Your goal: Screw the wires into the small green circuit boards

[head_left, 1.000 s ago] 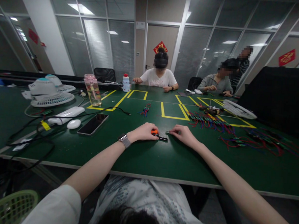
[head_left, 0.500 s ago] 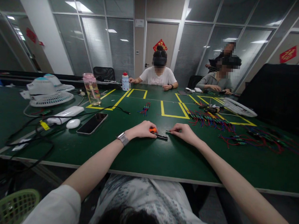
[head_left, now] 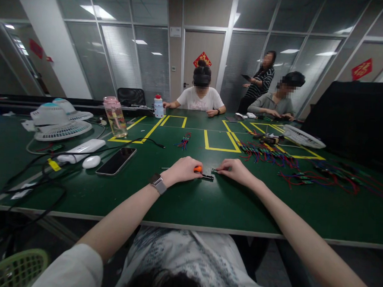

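My left hand [head_left: 185,169], with a watch on its wrist, is closed around an orange-handled screwdriver [head_left: 198,168]. A thin shaft pokes out on the far side of that hand, pointing left. By the left fingertips lies a small black bar-shaped part [head_left: 208,178]; whether the fingers also grip it I cannot tell. Across a narrow gap, my right hand [head_left: 235,171] pinches a small greenish piece [head_left: 213,170], which looks like a little circuit board. Both hands are low over the green table [head_left: 203,205].
Wired circuit boards [head_left: 268,154] lie in heaps to the right, with a smaller bunch [head_left: 184,140] ahead. On the left are a phone [head_left: 117,161], a white mouse-like object [head_left: 91,162], black cables, fans [head_left: 62,129] and a bottle [head_left: 115,117]. Other people are across the table.
The screwdriver has turned in my left hand, and its shaft now shows to the left. My right hand stays nearly still. A person at the back has moved left.
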Tool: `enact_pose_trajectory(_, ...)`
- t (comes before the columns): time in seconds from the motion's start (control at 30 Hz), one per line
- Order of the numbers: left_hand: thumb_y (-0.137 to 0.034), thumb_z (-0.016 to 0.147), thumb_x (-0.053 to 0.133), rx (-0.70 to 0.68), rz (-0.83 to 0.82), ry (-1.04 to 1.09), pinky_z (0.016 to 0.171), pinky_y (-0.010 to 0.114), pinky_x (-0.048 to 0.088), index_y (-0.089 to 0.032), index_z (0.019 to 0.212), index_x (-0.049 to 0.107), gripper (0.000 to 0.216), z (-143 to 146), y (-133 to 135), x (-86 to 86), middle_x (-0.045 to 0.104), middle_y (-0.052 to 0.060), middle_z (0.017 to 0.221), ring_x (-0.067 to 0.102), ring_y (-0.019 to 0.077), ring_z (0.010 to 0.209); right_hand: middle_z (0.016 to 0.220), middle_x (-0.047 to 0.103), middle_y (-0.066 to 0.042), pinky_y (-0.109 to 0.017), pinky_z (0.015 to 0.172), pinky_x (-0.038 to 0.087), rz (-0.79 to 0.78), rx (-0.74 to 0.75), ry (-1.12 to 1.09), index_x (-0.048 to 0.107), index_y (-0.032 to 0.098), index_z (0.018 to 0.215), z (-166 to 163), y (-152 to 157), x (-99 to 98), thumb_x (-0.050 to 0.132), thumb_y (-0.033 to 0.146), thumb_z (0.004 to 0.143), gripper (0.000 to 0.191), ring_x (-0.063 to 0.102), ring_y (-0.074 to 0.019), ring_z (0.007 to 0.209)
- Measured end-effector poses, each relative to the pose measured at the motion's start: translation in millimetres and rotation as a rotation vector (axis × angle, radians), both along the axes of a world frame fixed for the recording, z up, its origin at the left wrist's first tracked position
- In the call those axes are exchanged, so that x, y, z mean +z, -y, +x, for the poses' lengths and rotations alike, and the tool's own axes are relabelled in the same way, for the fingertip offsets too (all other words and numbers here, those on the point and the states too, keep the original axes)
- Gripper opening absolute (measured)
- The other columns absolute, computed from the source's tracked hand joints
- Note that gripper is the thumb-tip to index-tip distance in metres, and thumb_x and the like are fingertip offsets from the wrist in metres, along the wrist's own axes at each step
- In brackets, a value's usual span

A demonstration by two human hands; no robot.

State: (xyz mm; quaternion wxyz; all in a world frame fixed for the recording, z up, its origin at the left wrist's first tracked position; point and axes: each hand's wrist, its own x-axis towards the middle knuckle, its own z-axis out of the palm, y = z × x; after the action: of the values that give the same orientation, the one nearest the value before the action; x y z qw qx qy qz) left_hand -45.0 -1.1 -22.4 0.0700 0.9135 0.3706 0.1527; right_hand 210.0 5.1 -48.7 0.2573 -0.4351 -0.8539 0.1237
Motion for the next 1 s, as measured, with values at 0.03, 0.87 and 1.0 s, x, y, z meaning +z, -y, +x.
enact_pose_trajectory(0.03,-0.034,0.080,0.064,-0.004,0.028,-0.020,0.065,0.023,0.042,-0.023,0.091,0.070,0.017,1,0,-1.1,0.069,0.003,0.086,0.062,0.0174,0.078,0.082,0.069,-0.006,-0.028,0.069,0.048,0.003,0.006,-0.001,0.076,0.018,0.082,0,0,0.2,0.065,0.029,0.080,0.016,0.062,-0.0158,0.072)
enact_pose_trajectory(0.87,-0.020,0.085,0.055,0.093,0.238,0.082,0.070,0.023,0.047,-0.022,0.094,0.067,0.016,5,1,-5.4,0.064,0.001,0.101,0.063,0.0148,0.082,0.077,0.071,-0.005,-0.026,0.065,0.048,0.021,-0.191,-0.119,0.076,0.017,0.082,-18,17,3.6,0.065,0.022,0.076,0.013,0.063,-0.0150,0.068)
enact_pose_trajectory(1.0,-0.020,0.084,0.056,0.139,0.233,0.081,0.073,0.024,0.048,-0.021,0.094,0.067,0.016,-2,-6,-5.8,0.065,0.002,0.100,0.063,0.0157,0.083,0.078,0.071,-0.004,-0.025,0.064,0.049,0.038,-0.175,-0.161,0.076,0.018,0.083,-29,30,3.1,0.064,0.024,0.078,0.014,0.063,-0.0143,0.067)
